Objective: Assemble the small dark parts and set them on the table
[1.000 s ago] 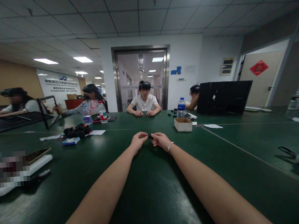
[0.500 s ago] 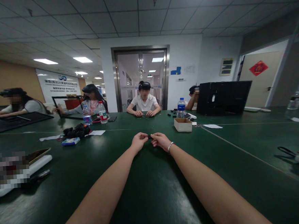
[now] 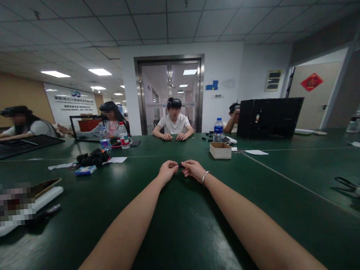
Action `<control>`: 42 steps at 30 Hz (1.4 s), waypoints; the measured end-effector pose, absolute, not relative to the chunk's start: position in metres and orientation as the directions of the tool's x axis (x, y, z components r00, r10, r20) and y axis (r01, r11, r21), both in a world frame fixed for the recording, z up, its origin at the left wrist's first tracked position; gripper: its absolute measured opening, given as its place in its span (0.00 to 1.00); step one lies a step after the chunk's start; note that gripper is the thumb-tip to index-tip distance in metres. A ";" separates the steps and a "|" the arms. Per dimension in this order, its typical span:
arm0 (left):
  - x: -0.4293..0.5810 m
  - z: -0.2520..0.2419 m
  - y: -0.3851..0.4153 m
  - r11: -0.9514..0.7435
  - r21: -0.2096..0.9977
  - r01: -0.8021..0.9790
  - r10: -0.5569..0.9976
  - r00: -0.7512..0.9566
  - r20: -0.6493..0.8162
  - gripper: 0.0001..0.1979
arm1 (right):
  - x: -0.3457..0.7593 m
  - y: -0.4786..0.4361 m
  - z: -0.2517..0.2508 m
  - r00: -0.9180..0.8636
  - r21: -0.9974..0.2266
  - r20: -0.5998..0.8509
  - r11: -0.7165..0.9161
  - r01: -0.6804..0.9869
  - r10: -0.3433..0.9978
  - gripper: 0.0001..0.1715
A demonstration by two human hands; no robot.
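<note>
Over the middle of the dark green table [image 3: 173,209], my left hand [image 3: 168,171] and my right hand [image 3: 195,170] meet almost fingertip to fingertip. Between them is a small dark piece [image 3: 180,165], pinched from both sides. It is too small and too covered by fingers for me to tell its kind. My left hand has its thumb and fingers closed on the left end, my right hand on the right end. A silver bracelet [image 3: 205,177] circles my right wrist.
An open cardboard box [image 3: 220,151] and a blue-capped bottle [image 3: 218,129] stand ahead right, before a large black case [image 3: 269,118]. Ahead left lie black straps [image 3: 92,157], a blue packet [image 3: 85,170] and two bottles. A person [image 3: 175,123] sits opposite; others sit around the table.
My hands and the small dark piece hold nearly the same position. On the far left, a co-worker's black frame has shifted slightly and that person's hand has moved off it.
</note>
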State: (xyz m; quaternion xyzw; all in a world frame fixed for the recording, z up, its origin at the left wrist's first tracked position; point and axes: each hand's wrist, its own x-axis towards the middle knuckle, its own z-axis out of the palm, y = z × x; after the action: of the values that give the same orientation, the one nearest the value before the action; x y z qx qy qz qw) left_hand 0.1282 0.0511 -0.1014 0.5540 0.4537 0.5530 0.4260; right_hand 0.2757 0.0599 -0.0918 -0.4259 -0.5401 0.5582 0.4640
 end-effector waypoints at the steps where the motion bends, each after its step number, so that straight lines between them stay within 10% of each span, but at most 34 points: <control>1: 0.127 -0.102 0.050 -0.263 0.963 0.059 0.964 -0.015 0.264 0.09 | 0.276 0.060 -0.092 -0.209 -0.998 0.025 0.012 -0.062 0.978 0.09; 24: 0.130 -0.101 0.051 -0.192 0.978 -0.082 0.981 0.001 0.193 0.10 | 0.276 0.057 -0.090 -0.237 -0.997 0.030 0.013 -0.072 0.971 0.09; 42: 0.132 -0.096 0.047 -0.176 0.974 0.146 0.984 -0.013 0.179 0.06 | 0.276 0.052 -0.085 -0.265 -0.999 0.014 0.002 -0.045 0.964 0.07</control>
State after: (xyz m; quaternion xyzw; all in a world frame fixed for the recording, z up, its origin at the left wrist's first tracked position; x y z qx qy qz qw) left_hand 0.1323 0.0474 -0.0960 0.5708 0.4947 0.5118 0.4093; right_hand 0.2756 0.0524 -0.0850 -0.4155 -0.5532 0.5714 0.4414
